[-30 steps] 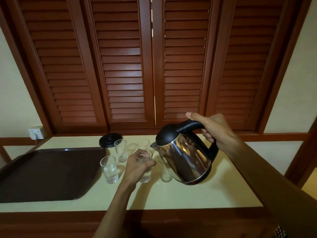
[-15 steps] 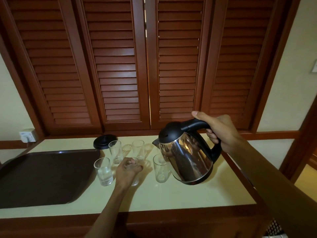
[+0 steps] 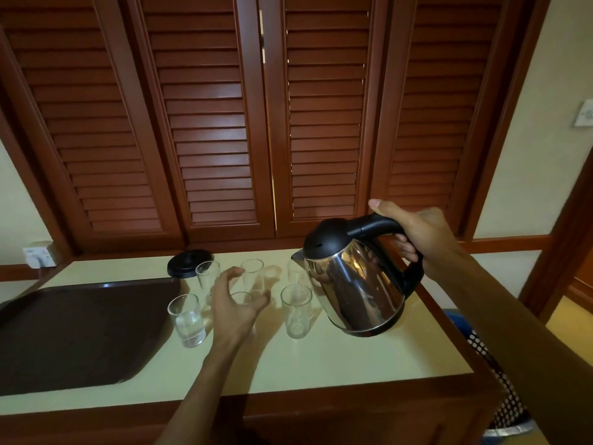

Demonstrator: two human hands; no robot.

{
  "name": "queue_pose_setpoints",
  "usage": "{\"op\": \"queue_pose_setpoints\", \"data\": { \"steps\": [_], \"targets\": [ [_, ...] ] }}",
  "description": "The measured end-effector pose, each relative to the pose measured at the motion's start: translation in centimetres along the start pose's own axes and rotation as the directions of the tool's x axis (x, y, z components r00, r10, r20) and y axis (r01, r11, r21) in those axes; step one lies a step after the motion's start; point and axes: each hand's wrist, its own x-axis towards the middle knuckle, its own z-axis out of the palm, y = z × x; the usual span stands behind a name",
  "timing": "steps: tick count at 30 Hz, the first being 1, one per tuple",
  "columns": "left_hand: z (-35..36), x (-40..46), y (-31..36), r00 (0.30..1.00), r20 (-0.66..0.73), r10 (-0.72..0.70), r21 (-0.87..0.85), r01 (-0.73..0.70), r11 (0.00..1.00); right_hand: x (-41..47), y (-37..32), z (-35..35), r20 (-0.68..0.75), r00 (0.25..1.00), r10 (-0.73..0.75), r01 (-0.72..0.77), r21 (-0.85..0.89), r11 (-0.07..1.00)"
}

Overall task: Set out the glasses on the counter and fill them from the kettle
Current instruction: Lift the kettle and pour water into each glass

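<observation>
Several clear glasses stand on the pale counter (image 3: 337, 358). The front left glass (image 3: 187, 319) holds some water. My left hand (image 3: 236, 305) hovers with fingers spread in front of the front middle glass (image 3: 241, 298), mostly hiding it. The front right glass (image 3: 296, 311) stands beside the kettle. Behind are a back left glass (image 3: 207, 276), a back middle glass (image 3: 253, 273) and a third glass (image 3: 295, 275) partly behind the spout. My right hand (image 3: 417, 232) grips the black handle of the steel kettle (image 3: 356, 281), held tilted above the counter's right side.
A dark brown tray (image 3: 77, 332) lies on the counter's left. The black kettle base (image 3: 187, 267) sits behind the glasses. Wooden louvred shutters (image 3: 224, 123) back the counter. A wall socket (image 3: 38, 253) is at far left. A blue perforated bin (image 3: 500, 393) stands at the right.
My left hand has let go of the front middle glass and opened its fingers. The kettle stays in my right hand, spout still near the front right glass.
</observation>
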Motion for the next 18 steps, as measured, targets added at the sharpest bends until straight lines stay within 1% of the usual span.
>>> {"op": "queue_pose_setpoints", "data": {
  "steps": [1,3,5,6,8,9,11,15,18],
  "targets": [
    [0.2,-0.1,0.9,0.996,-0.026,0.088,0.040,-0.087,0.995,0.0,0.0,-0.1,0.001,1.000,0.002,-0.002,0.000,1.000],
    [0.5,-0.1,2.6,0.964,-0.056,0.259,0.146,-0.249,0.958,-0.1,-0.1,-0.2,-0.002,1.000,0.002,-0.002,0.005,1.000],
    [1.2,-0.2,3.9,0.937,-0.038,0.347,0.183,-0.335,0.924,-0.2,-0.2,-0.3,-0.019,1.000,0.001,-0.001,0.005,1.000],
    [1.6,-0.4,4.4,0.934,-0.001,0.358,0.164,-0.353,0.921,-0.3,-0.3,-0.3,-0.031,1.000,0.003,-0.003,0.000,1.000],
    [2.7,-0.9,5.1,0.940,0.111,0.323,0.096,-0.334,0.938,-0.4,-0.4,-0.4,-0.049,0.999,0.009,-0.009,-0.004,1.000],
    [3.3,-1.2,5.1,0.942,0.169,0.289,0.075,-0.305,0.949,-0.5,-0.4,-0.5,-0.052,0.999,0.012,-0.012,-0.003,1.000],
    [4.5,-1.8,4.5,0.949,0.240,0.206,0.069,-0.228,0.971,-0.7,-0.5,-0.7,-0.050,0.999,0.015,-0.015,-0.007,1.000],
    [6.3,-2.8,2.4,0.962,0.270,-0.043,0.061,0.027,0.998,-1.2,-0.7,-1.0,-0.054,0.999,0.009,-0.010,-0.020,1.000],
    [7.3,-3.1,1.3,0.956,0.248,-0.155,0.047,0.147,0.988,-1.3,-0.6,-1.2,-0.050,0.999,0.005,-0.006,-0.025,1.000]
  ]
}}
